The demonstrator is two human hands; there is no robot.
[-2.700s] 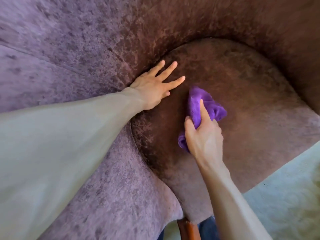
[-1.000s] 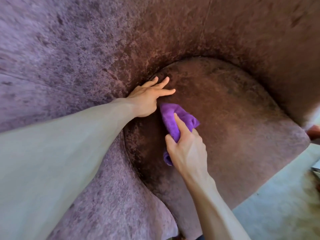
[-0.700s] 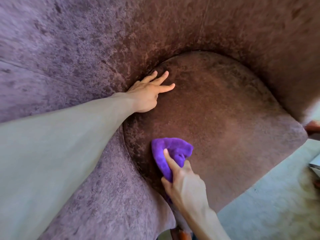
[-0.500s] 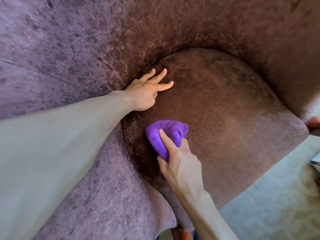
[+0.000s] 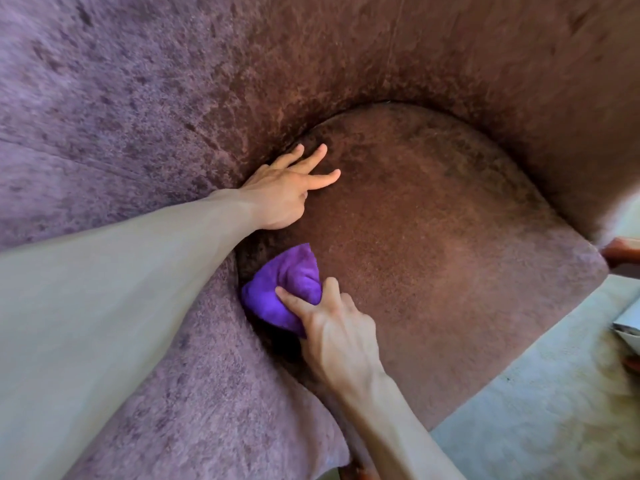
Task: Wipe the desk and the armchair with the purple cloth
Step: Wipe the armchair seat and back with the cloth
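Note:
The armchair (image 5: 450, 258) fills the view, covered in purple-brown velvet, with a rounded seat cushion and a curved back and side. My right hand (image 5: 332, 334) presses the bunched purple cloth (image 5: 284, 292) onto the left edge of the seat, right against the inner side of the armrest. My left hand (image 5: 287, 192) rests flat on the seat near the crease where the cushion meets the back, fingers spread, holding nothing. The desk is out of view.
Pale carpet (image 5: 540, 424) lies in front of the chair at the lower right. A reddish wooden piece (image 5: 623, 251) and a pale object (image 5: 628, 330) show at the right edge. The armrest (image 5: 194, 403) bulges at the lower left.
My right hand has slid the cloth back and forth along the left side of the seat, and it now sits tight against the armrest. My left hand has stayed planted.

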